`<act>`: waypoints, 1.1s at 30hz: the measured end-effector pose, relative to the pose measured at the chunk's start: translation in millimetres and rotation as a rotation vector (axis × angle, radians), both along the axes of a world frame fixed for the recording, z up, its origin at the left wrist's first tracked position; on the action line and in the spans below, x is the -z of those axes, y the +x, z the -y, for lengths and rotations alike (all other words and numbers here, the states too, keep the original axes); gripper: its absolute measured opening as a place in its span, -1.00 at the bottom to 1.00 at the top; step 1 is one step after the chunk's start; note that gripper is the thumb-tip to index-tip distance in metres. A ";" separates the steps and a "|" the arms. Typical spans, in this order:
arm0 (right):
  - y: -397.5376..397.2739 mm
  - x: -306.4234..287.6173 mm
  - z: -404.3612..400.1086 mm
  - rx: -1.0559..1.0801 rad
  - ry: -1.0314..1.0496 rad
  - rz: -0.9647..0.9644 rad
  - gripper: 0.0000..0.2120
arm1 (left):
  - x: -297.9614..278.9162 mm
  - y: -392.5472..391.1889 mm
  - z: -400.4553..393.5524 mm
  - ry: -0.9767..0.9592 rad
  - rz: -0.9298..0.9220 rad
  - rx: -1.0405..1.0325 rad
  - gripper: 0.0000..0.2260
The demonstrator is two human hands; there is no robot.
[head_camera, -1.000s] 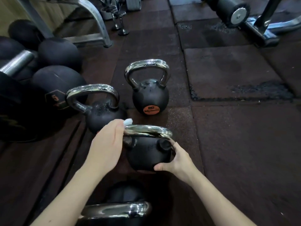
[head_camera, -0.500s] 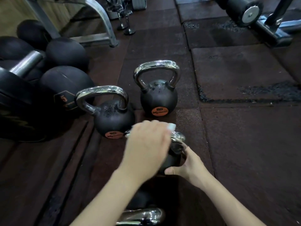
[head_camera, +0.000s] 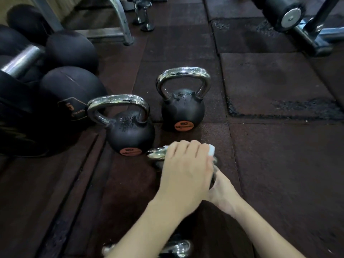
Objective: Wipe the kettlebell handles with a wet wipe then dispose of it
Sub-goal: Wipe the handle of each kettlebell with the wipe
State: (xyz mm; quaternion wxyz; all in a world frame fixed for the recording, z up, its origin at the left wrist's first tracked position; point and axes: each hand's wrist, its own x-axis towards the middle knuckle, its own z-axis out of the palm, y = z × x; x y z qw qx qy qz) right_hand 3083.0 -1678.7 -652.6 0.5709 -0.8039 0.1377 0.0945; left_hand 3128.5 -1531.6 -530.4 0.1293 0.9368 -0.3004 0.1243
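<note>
My left hand (head_camera: 187,165) is closed over the chrome handle (head_camera: 155,153) of the nearest middle kettlebell, pressing a white wet wipe (head_camera: 211,150) that pokes out past its fingertips at the handle's right end. The kettlebell's black body is almost wholly hidden under both hands. My right hand (head_camera: 222,190) steadies that body from the right side. Two more black kettlebells with chrome handles stand beyond: one to the left (head_camera: 128,131), one further back (head_camera: 183,108). A fourth chrome handle (head_camera: 178,248) shows at the bottom edge under my left forearm.
Black medicine balls (head_camera: 70,92) and a dumbbell (head_camera: 20,60) pile up at the left. A metal rack leg (head_camera: 121,21) stands at the back, a bench frame and roller pad (head_camera: 286,13) at the top right. Dark rubber floor tiles (head_camera: 279,164) stretch to the right.
My left hand has slid with the wipe from the left end of the handle across to its right end. My right hand has stayed on the kettlebell's body. The camera has moved in.
</note>
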 end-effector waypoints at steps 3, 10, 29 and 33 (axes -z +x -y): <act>1.0 0.0 -0.3 -0.012 -0.009 -0.041 -0.14 | -3.2 2.4 -12.0 -0.044 -0.050 0.047 -0.75; -4.5 -39.7 9.3 -0.168 -0.306 -0.240 -0.11 | -25.7 22.8 -142.5 -0.234 -0.488 -0.287 -0.81; 243.2 -31.6 -73.2 -0.466 -0.068 0.062 0.12 | -2.6 195.4 -135.9 -0.226 -0.070 -0.443 -0.68; 260.4 -8.8 -98.5 -0.439 -0.019 0.011 0.25 | 0.8 189.5 -122.3 -0.144 -0.024 -0.316 -0.62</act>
